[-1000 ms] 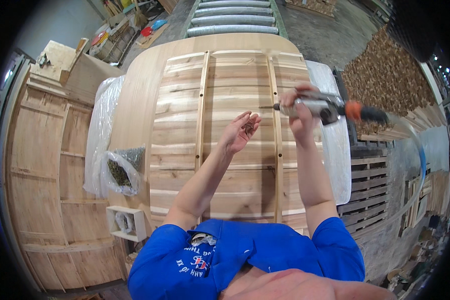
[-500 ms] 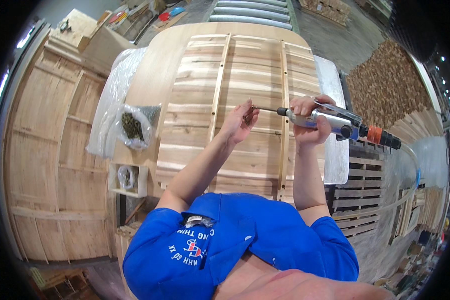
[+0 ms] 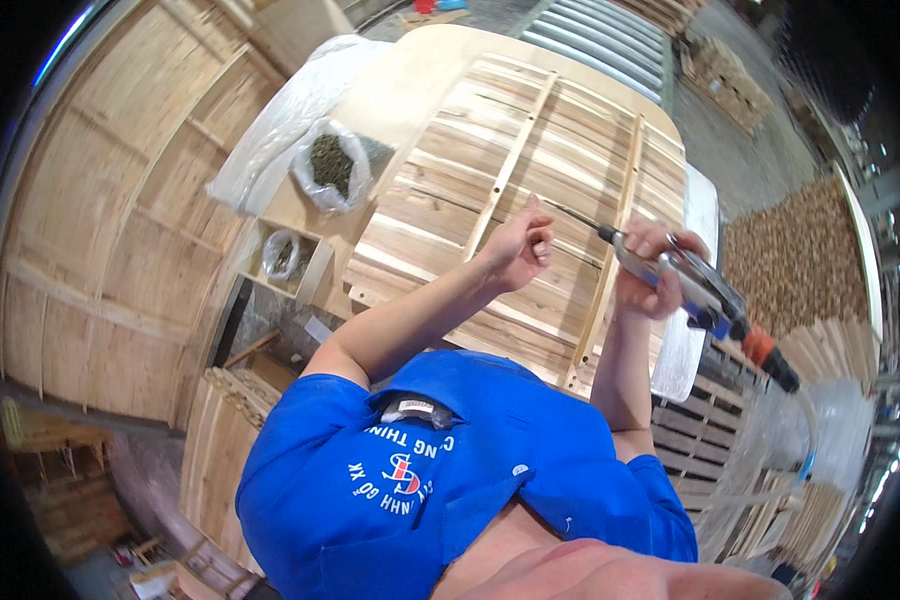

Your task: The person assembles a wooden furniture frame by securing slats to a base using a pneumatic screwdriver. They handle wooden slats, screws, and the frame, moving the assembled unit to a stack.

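Note:
My right hand (image 3: 652,268) grips a silver air screwdriver (image 3: 710,292) with an orange and black rear end. Its long thin bit (image 3: 575,215) points left, its tip close to the fingertips of my left hand (image 3: 520,246). The fingers of my left hand are curled over small screws, now mostly hidden. Below both hands lies a slatted wooden panel (image 3: 440,215) with two narrow battens across it. The left batten (image 3: 515,160) and the right batten (image 3: 625,190) have dark holes along them. The screwdriver is held above the right batten.
A clear bag of small dark screws (image 3: 332,165) and a wooden box (image 3: 315,268) with another bag stand left of the panel. Plastic-wrapped boards (image 3: 280,120) lie farther left. A roller conveyor (image 3: 595,45) is at the far side. An air hose (image 3: 810,425) trails from the screwdriver, right.
The view has turned, so the panel looks tilted. My left hand's fingers have closed more over the screws. The screwdriver has tipped, its rear end lower, and remains in my right hand.

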Motion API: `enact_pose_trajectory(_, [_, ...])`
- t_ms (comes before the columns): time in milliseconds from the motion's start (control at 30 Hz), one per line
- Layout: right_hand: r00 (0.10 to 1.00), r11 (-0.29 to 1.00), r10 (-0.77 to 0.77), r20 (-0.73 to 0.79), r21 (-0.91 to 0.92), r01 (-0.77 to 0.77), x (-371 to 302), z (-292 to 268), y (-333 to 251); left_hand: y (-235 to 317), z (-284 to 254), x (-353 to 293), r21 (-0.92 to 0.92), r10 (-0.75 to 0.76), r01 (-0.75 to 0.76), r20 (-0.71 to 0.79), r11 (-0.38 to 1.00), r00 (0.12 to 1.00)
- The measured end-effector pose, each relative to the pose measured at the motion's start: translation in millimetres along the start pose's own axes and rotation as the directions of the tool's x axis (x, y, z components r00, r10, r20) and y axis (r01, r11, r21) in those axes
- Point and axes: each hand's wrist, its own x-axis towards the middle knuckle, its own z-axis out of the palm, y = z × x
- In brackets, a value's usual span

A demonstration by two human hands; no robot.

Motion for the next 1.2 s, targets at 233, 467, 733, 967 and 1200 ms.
enact_pose_trajectory(233, [0.973,0.977,-0.203,0.111,-0.05,0.209,24.2,19.3,-52.4,186.4,-145.2,-30.8,0.079,0.726,-0.723,-0.132,0.687,0.675])
enact_pose_trajectory(467, [0.964,0.976,-0.21,0.165,-0.02,0.216,25.2,21.0,-60.9,279.7,-223.1,-123.6,0.996,0.956,-0.084,-0.045,0.021,-0.291])
enact_pose_trajectory(733, [0.97,0.958,-0.233,0.067,-0.156,0.241,45.1,-5.1,-55.1,194.5,-281.3,-156.3,0.727,0.962,0.687,-0.184,-0.007,0.204])
enact_pose_trajectory(967, [0.981,0.986,-0.166,-0.097,-0.039,0.163,52.3,-22.3,-40.2,188.5,-258.2,-153.9,0.74,0.977,0.673,-0.14,-0.004,0.16])
enact_pose_trajectory(1200, [0.971,0.987,-0.154,-0.181,-0.078,0.142,55.6,-54.7,-41.9,172.2,-220.7,-136.0,0.728,0.986,0.685,-0.103,-0.016,0.133])
